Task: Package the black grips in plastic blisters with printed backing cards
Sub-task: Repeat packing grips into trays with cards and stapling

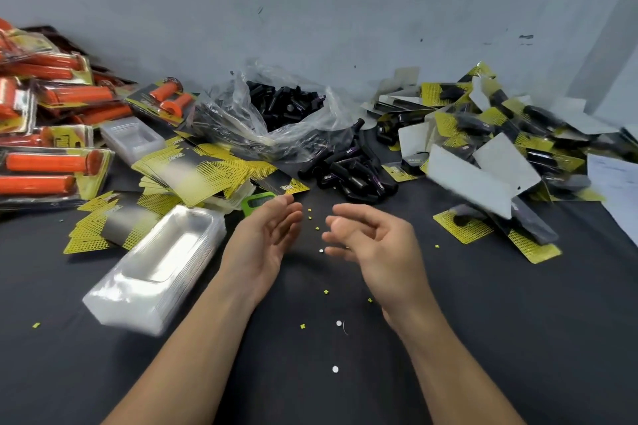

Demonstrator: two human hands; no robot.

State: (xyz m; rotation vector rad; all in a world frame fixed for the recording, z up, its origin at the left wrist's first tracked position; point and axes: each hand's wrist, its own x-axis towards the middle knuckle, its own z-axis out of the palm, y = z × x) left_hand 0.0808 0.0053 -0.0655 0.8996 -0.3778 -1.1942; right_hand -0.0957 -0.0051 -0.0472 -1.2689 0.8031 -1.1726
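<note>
The head-worn wide-angle view looks forward and down; it faces the clear plastic bag (238,124) from near. The grey wall (345,3) rises behind that bag.

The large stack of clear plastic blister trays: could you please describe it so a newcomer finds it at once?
On the dark table, look just left of the person's left hand. There, in front of the fanned yellow-and-black backing cards, lies the stack of clear plastic blister trays. Unlike the smaller clear stack farther back by the orange packaged grips, it is nearest and bigger.
</note>
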